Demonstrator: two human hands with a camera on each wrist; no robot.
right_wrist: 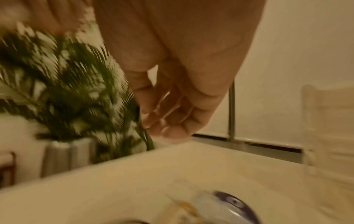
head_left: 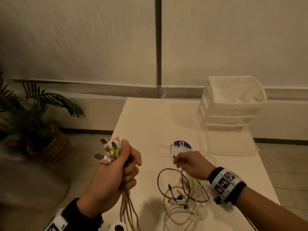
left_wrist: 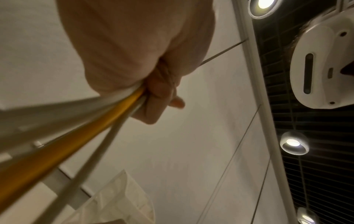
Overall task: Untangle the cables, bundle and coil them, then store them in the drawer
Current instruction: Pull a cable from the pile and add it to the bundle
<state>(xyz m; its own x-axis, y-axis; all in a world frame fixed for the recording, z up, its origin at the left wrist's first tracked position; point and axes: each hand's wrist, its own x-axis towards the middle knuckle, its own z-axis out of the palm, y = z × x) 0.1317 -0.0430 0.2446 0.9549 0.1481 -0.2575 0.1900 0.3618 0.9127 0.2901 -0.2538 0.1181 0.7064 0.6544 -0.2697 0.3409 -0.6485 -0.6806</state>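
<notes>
Gripping a bundle of cables [head_left: 127, 202] in my left hand [head_left: 116, 177], fist clamped round the strands, plugs [head_left: 110, 150] sticking up out of the top and tilting away to the left. The bundle's long axis is running near vertical, tails hanging down off the near table edge. The rest of the cables are lying as a loose tangle [head_left: 183, 195] on the table [head_left: 150, 117], just right of the fist, black loop on top of white and yellow ones.

My right hand [head_left: 191, 165] is hovering over the tangle near a round blue-labelled thing [head_left: 180, 145]; both views are blurred, so I cannot tell whether its curled fingers are pinching anything.

Risk, as I'm judging it: pulling up hard is probably going to tighten any knot in the pile or drag the whole pile off the edge. Loosening the fist is going to let plugs slip and ends go uneven.

The drawer unit [head_left: 231, 112] is sitting at the far right of the table, top tray open, well apart from both hands.
</notes>
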